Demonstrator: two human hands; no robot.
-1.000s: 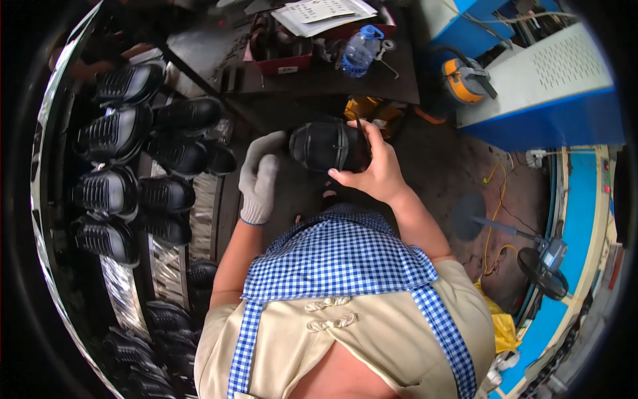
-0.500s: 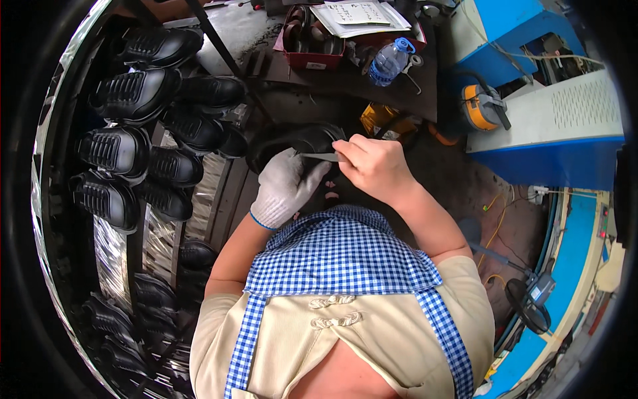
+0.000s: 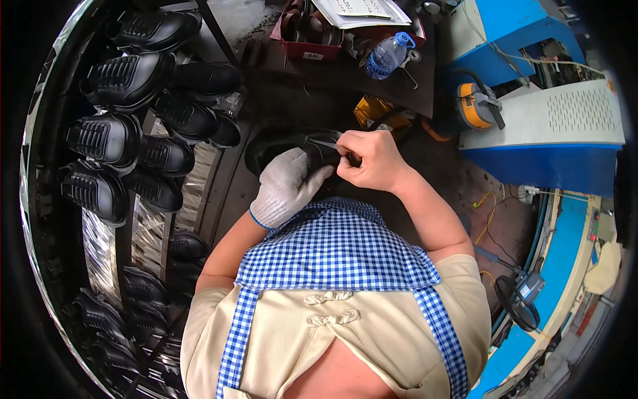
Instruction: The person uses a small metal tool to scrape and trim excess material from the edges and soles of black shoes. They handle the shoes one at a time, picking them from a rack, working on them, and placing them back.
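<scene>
A black shoe [image 3: 264, 141] is in front of me, its opening partly covered by my hands. My left hand [image 3: 287, 186], in a white knit glove with a blue edge, is closed on the near side of the shoe. From the other side my bare right hand [image 3: 369, 159] pinches a thin, flat grey blade [image 3: 323, 143], which lies across the shoe's upper. The blade's handle end is hidden inside the right fist.
Racks at the left carry several black shoes [image 3: 106, 139]. On the dark table [image 3: 319, 78] ahead stand a red box [image 3: 311, 50] of footwear, papers [image 3: 362, 12] and a water bottle [image 3: 387, 58]. An orange-and-black vacuum cleaner [image 3: 473, 106] and blue-white machines [image 3: 565, 120] are at the right.
The blade has moved forward and now slants over the shoe, where before it lay nearly level by the glove. My right hand has turned slightly; my left hand stays on the shoe.
</scene>
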